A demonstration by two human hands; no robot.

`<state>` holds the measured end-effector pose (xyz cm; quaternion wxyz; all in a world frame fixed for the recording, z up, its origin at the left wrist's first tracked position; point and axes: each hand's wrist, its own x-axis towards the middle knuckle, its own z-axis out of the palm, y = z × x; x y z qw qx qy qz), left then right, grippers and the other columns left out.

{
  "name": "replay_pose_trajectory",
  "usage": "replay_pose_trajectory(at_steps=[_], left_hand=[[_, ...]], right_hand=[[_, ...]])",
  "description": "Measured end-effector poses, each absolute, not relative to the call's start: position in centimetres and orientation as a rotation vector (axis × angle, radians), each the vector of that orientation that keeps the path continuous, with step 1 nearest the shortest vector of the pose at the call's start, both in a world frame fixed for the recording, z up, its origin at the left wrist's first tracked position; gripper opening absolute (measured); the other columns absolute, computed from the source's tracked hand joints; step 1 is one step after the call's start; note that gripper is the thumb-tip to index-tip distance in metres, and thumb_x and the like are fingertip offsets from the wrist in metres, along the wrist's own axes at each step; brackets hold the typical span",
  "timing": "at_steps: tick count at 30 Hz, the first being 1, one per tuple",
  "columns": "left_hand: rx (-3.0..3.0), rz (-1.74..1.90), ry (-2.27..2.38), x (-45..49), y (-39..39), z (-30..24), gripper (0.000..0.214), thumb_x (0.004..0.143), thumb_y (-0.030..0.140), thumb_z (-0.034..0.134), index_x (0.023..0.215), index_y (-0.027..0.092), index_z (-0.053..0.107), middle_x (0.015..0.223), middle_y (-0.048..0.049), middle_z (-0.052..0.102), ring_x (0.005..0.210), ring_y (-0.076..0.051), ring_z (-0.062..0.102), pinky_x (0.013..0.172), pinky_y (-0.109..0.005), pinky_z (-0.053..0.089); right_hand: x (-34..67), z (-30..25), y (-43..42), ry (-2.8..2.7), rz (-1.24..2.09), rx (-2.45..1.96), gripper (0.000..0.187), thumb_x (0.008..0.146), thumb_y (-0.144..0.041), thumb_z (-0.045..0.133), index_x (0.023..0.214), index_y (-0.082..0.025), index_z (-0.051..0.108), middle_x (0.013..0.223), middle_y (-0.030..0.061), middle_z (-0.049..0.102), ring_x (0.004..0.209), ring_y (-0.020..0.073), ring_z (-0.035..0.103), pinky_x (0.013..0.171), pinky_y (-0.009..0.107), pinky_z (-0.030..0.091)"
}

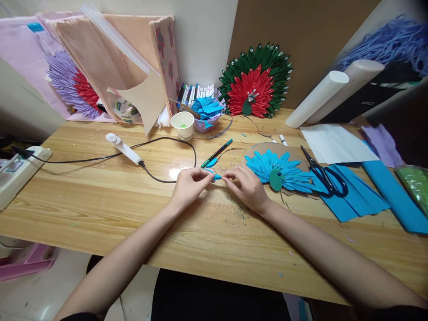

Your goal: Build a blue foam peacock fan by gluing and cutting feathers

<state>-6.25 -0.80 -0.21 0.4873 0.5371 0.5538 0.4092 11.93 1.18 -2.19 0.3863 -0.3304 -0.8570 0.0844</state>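
Between my two hands is a small strip of blue crepe paper point(217, 177), pinched from both sides above the table. My left hand point(191, 185) grips its left part between thumb and fingertips. My right hand point(246, 185) pinches the other end with thumb and forefinger. Just beyond them lie a green pen point(216, 153) and a small blue paper piece point(211, 163). Close to my right hand is a blue paper peacock point(287, 169) with a green body, set on brown cardboard. Black-handled scissors point(324, 176) rest at its right, over blue paper sheets point(354, 189).
A white corded tool point(123, 149) lies at left, its black cable point(163, 138) looping toward my left hand. Behind stand a paper cup point(182, 125), a bowl of blue scraps point(207, 116) and a green-and-red paper peacock point(256, 84). White rolls point(317, 98) lean at right.
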Motion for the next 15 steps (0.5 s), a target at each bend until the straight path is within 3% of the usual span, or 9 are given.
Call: replay_pose_trajectory(at_steps=[10, 15], left_hand=[[1.288, 0.976, 1.355, -7.1, -0.3, 0.7, 0.023, 0.07, 0.034, 0.066, 0.069, 0.012, 0.068, 0.073, -0.0071, 0.07, 0.068, -0.016, 0.064, 0.067, -0.026, 0.05], [1.262, 0.976, 1.244, -7.4, -0.3, 1.3, 0.027, 0.069, 0.033, 0.068, 0.086, 0.012, 0.069, 0.087, -0.0094, 0.071, 0.08, -0.018, 0.066, 0.076, -0.029, 0.051]], right_hand=[[12.0, -2.1, 1.1, -2.177, 0.201, -0.857, 0.002, 0.087, -0.018, 0.052, 0.087, -0.018, 0.054, 0.078, 0.0063, 0.061, 0.075, 0.0184, 0.054, 0.067, 0.032, 0.045], [12.0, -2.2, 1.1, -2.182, 0.215, -0.85, 0.003, 0.087, -0.019, 0.051, 0.088, -0.019, 0.054, 0.079, 0.0061, 0.061, 0.075, 0.0188, 0.054, 0.067, 0.033, 0.045]])
